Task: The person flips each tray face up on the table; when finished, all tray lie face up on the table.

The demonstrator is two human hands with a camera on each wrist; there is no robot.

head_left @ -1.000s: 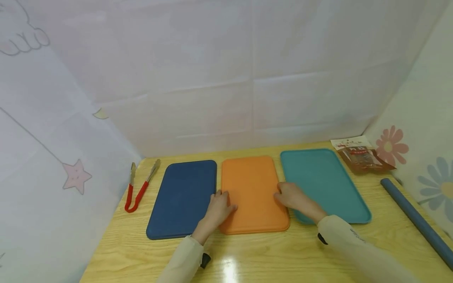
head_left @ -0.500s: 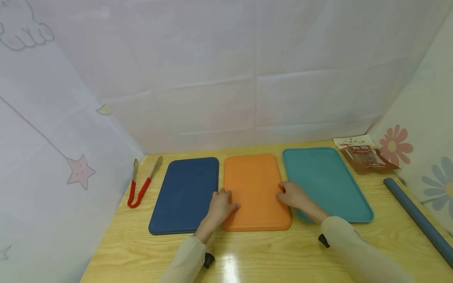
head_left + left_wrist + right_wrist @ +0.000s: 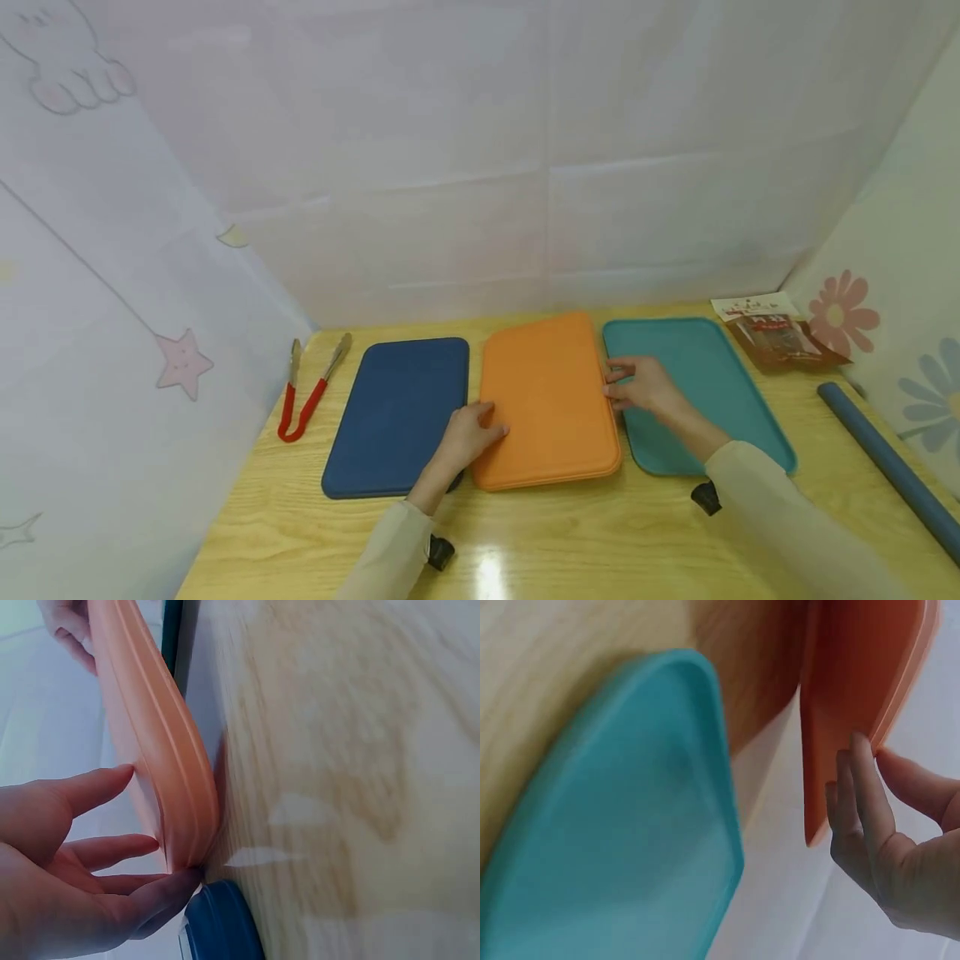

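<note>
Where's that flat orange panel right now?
In the head view, the orange panel is near the middle, between the dark blue panel on the left and the teal tray on the right; the right hand holds its right side raised.

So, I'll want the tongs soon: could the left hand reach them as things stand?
Probably not yet: the left hand holds the orange tray, though only the flat blue tray lies between hand and tongs.

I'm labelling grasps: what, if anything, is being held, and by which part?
The orange tray: the right hand pinches its raised right edge, and the left hand holds its left edge.
</note>
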